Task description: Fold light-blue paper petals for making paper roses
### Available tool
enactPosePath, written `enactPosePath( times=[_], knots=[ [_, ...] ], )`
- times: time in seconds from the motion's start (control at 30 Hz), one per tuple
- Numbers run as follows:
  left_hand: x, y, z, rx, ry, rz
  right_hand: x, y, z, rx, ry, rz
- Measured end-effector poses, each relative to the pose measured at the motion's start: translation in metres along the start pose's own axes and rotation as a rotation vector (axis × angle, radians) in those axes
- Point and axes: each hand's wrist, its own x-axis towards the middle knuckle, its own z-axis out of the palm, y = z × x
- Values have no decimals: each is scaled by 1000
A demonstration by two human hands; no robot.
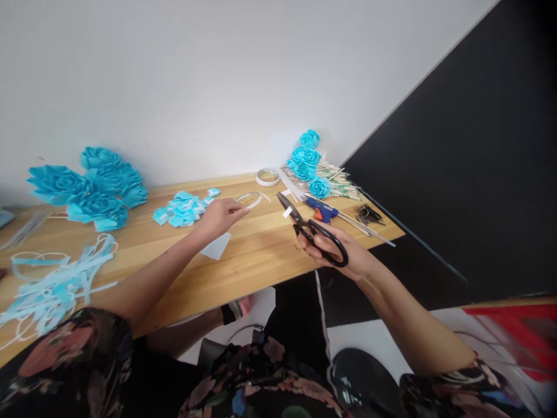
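Observation:
My right hand (337, 247) grips black-handled scissors (324, 237), their dark blades pointing up and to the left over the table. A small white strip (288, 212) shows against the blades. To the left, the pinched fingers of my left hand (224, 215) hold the edge of a thin roll of white tape (251, 201), with a short loose end on its right side. Beneath that hand lies a pale, sheer square piece (216, 247). A pile of cut blue and white pieces (183, 209) sits just behind my left wrist.
Blue handmade roses (93, 188) stand at the left, others (304, 159) at the back right beside wrapped sticks (342, 181). Cut strips and loops (61, 290) cover the near left. A second tape roll (267, 177), a blue glue gun (321, 208) and a dark metal item (369, 215) lie rightward.

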Motion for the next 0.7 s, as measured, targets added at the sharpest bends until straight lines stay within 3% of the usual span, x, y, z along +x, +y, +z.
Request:
enactPosePath(
  times=[0.2, 0.37, 0.5, 0.7],
  knots=[
    [34, -10, 34, 227, -2, 92, -8, 13, -12, 160, 73, 53],
    [44, -21, 44, 321, -24, 146, -8, 17, -28, 271, 159, 121],
    [41, -18, 37, 216, 18, 144, -3, 16, -29, 300, 124, 49],
    [17, -2, 8, -28, 169, 126, 19, 16, -27, 86, 98, 184]
  ],
)
